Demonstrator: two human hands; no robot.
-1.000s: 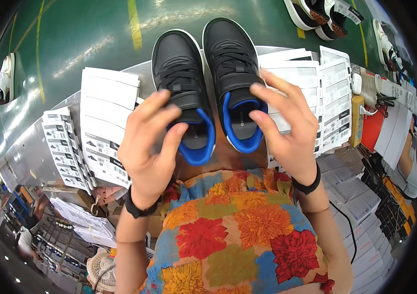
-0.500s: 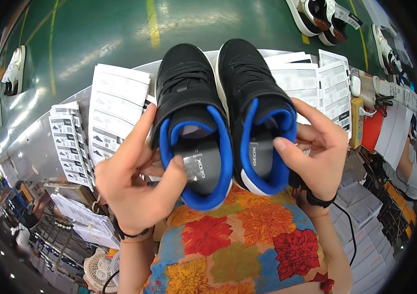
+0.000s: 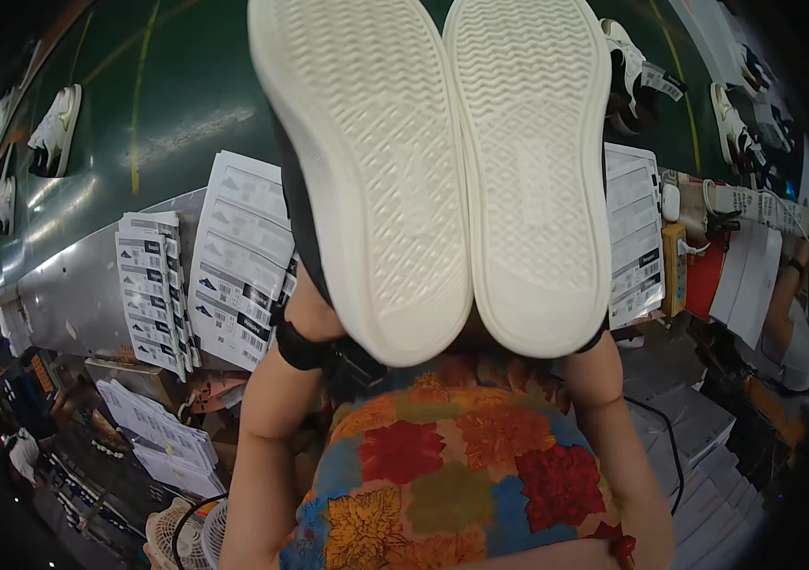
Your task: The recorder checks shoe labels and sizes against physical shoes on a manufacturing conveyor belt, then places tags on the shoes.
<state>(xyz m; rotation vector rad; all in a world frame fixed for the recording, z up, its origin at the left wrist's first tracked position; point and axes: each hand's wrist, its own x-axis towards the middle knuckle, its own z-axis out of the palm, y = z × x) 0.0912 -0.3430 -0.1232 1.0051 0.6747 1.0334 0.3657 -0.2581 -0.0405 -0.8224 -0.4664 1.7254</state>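
Note:
Two sneakers are held up close to the view, their soles toward me: the left sneaker (image 3: 376, 190) and the right sneaker (image 3: 537, 190). Both soles are off-white with wavy and dashed tread, and a strip of black upper shows at the outer sides. My left hand (image 3: 312, 306) is behind the left sneaker, with only its base near the wrist band showing. The right hand is hidden behind the right sneaker; my right forearm (image 3: 599, 380) leads up to it. The fingers of both hands are out of sight, but the raised shoes rest in them.
Printed label sheets (image 3: 238, 247) and a stack of label strips (image 3: 153, 294) lie on the metal ledge (image 3: 72, 290) at left. More label sheets (image 3: 634, 237) lie at right, by a yellow power socket (image 3: 674, 266). Beyond runs a green belt (image 3: 196, 85) carrying other shoes (image 3: 56, 128).
Both sneakers have been tipped up and brought nearer, so their soles now face me instead of their tops and blue linings. My hands have gone behind them.

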